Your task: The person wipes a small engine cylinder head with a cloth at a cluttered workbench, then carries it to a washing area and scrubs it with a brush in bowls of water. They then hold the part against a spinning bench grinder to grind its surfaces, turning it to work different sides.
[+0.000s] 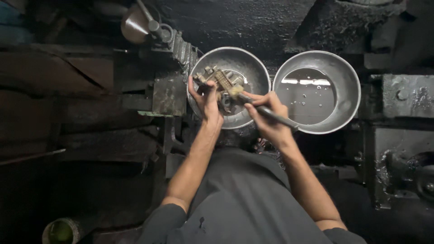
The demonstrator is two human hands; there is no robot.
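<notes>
1. Head view, looking straight down: the left hand (207, 100) is closed around a grimy metal part (218, 79), a blocky casting with ribs and small lugs, and holds it tilted over a steel bowl (253, 68).
2. The right hand (266, 115) is clenched on the dark handle of a brush (264, 110); its pale bristle end touches the part just beyond the left fingertips.
3. Further small parts lie in the bowl directly under the left hand – too dark to tell apart.
4. Just to the right of the right hand stands a second steel bowl (348, 86), holding a clear liquid that mirrors the light; the brush handle reaches out over its near rim.
5. Risk, as a judgement: the part looks wet and greasy, so it could slip from the left fingers and drop into the bowl, splashing or knocking the loose pieces.
6. A hard stroke could also flick dirty liquid toward the grey shirt (244, 199), or the right wrist could nudge the liquid bowl – the two rims almost touch.
7. Materials: both bowls are round, thin, dull-polished metal with smooth walls; the part is rough and mud-coloured; the surrounding machine bed (407, 95) is black, oily cast iron with a pitted surface.
</notes>
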